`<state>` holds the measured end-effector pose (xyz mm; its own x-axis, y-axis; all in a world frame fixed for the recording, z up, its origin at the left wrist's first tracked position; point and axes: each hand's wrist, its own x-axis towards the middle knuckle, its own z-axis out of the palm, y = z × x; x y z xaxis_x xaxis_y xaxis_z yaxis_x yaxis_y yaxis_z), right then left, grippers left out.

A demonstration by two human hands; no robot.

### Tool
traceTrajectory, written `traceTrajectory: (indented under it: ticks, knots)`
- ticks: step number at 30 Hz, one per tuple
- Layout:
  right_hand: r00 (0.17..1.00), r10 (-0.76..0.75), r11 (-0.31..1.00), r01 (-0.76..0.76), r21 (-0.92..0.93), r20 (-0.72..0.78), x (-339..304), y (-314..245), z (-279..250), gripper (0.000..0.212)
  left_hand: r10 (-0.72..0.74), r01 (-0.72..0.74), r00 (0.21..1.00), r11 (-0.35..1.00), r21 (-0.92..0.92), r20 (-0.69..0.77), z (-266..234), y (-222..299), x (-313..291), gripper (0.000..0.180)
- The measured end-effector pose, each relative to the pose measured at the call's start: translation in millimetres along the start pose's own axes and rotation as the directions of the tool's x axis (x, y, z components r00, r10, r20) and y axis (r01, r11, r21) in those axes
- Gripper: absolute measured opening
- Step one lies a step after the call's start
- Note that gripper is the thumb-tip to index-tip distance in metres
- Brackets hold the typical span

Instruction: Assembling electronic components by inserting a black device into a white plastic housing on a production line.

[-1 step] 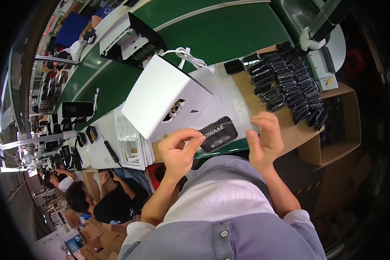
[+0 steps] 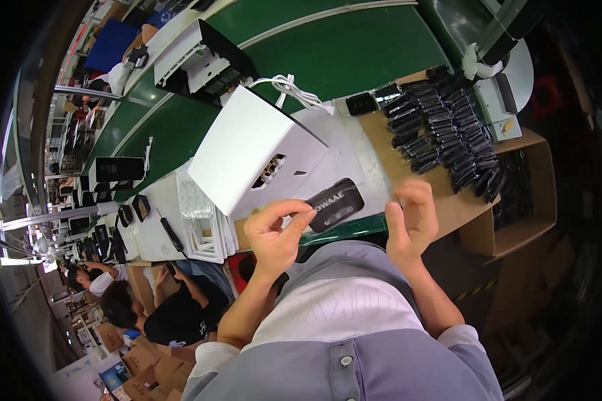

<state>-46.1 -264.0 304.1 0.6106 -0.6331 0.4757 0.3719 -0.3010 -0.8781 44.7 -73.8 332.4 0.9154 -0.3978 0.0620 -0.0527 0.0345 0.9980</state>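
Observation:
Between my left hand's (image 2: 277, 230) thumb and forefinger is the left end of a flat black control panel (image 2: 336, 208). Pale lettering and small button symbols show on the panel, which is a rounded rectangle held tilted above the bench edge. My right hand (image 2: 413, 220) is held up to the right of the panel, apart from it, with loosely curled fingers and nothing seen in them. Just beyond my left hand stands a white box-shaped housing (image 2: 247, 147) with a ragged-looking opening (image 2: 270, 172) in its side. A coiled white cable (image 2: 291, 91) lies behind it.
Rows of black wrapped pieces (image 2: 441, 123) lie on cardboard at the right, above an open carton (image 2: 535, 230). A black-and-white housing (image 2: 204, 63) stands at the far left. A screwdriver (image 2: 170, 230) and white frames (image 2: 207, 230) lie left. A seated co-worker (image 2: 174, 307) is at lower left.
My right hand's fingers have curled in and its thumb has shifted slightly right. The panel in my left hand has tilted and risen a little.

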Motion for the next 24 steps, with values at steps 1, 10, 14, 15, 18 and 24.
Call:
traceTrajectory:
  ticks: [1,10,14,15,18,24]
  knots:
    - [0.982,0.161,0.984,-0.167,0.062,0.095,-9.3,-2.6,-5.9,0.013,0.102,-0.100,0.995,0.989,0.112,-0.013,2.4,-0.1,1.9,0.011]
    - [0.581,0.640,0.526,-0.808,0.264,0.502,-8.4,8.3,40.9,0.016,0.567,-0.695,0.715,0.514,0.503,0.409,0.8,-6.8,19.8,0.024]
    - [0.678,0.605,0.643,-0.725,0.246,0.417,-7.2,27.8,34.0,0.019,0.455,-0.627,0.778,0.517,0.582,0.433,-37.4,14.9,34.2,0.040]
    - [0.666,0.591,0.638,-0.731,0.241,0.456,-5.0,32.3,34.1,0.021,0.517,-0.566,0.798,0.465,0.681,0.310,-59.2,22.7,44.0,0.040]
    - [0.629,0.585,0.631,-0.749,0.199,0.512,-1.8,41.3,32.3,0.027,0.525,-0.334,0.843,0.343,0.878,0.116,-105.8,42.4,103.4,0.038]
    - [0.602,0.637,0.525,-0.796,0.300,0.482,-8.0,53.3,51.5,0.024,-0.343,0.097,0.918,0.678,0.728,0.198,-185.1,7.7,181.1,0.036]
